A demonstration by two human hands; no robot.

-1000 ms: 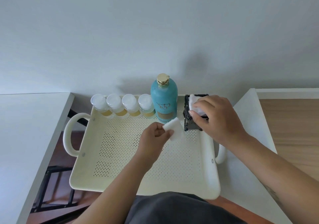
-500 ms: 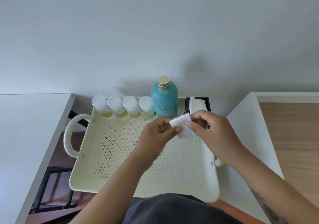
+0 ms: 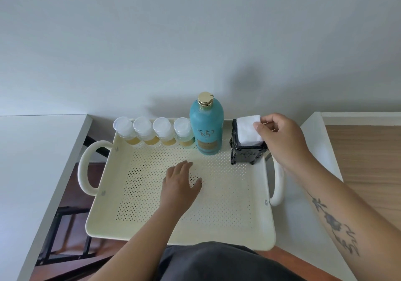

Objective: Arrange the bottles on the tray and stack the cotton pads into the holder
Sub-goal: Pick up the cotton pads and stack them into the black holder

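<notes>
A cream perforated tray (image 3: 217, 226) holds a row of several small clear bottles (image 3: 152, 132) with yellow liquid along its far edge. A tall teal bottle (image 3: 206, 126) with a gold cap stands to their right. A black ornate holder (image 3: 247, 156) sits in the far right corner with white cotton pads (image 3: 248, 130) sticking out of its top. My right hand (image 3: 280, 137) pinches the top pad at its right edge, over the holder. My left hand (image 3: 181, 185) lies flat and empty on the tray floor, fingers spread.
White tabletops flank the tray on the left (image 3: 32, 172) and right (image 3: 314, 205); a gap to the floor shows at the left. Tray handles (image 3: 86, 168) stick out on both sides. A plain wall stands behind.
My right hand took the cotton pad from my left and carried it up onto the holder. My left hand dropped empty onto the tray floor.
</notes>
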